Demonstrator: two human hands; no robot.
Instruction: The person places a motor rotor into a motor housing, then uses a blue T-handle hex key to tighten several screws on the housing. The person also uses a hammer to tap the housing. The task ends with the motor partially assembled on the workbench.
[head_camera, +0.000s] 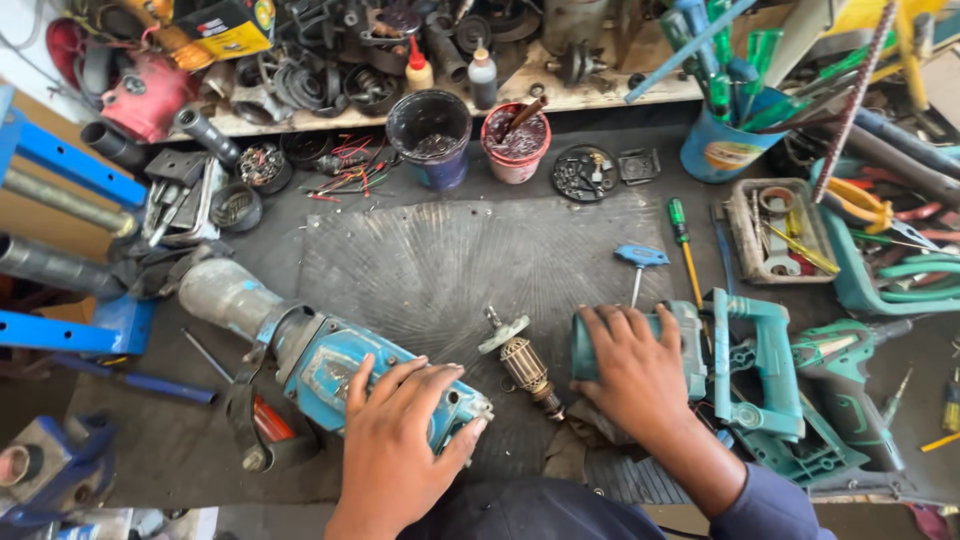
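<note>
My left hand (395, 430) rests on the blue body of a large power tool (320, 365) lying on the dark rubber mat (440, 260); its grey nose points up-left. My right hand (630, 375) grips a teal motor housing (690, 345) at the mat's right edge. Between the two hands lies a loose armature (525, 365) with copper windings and a small fan, touching neither hand. A dirty rag (575, 440) lies under my right wrist.
A teal handle shell (765, 370) and other teal tool parts lie to the right. A blue T-handle key (640, 262) and a green screwdriver (683, 245) sit above. Two tubs (430, 135) (515, 145), a tool cup (720, 150) and a parts tray (775, 230) line the back. A blue vise (60, 260) stands left.
</note>
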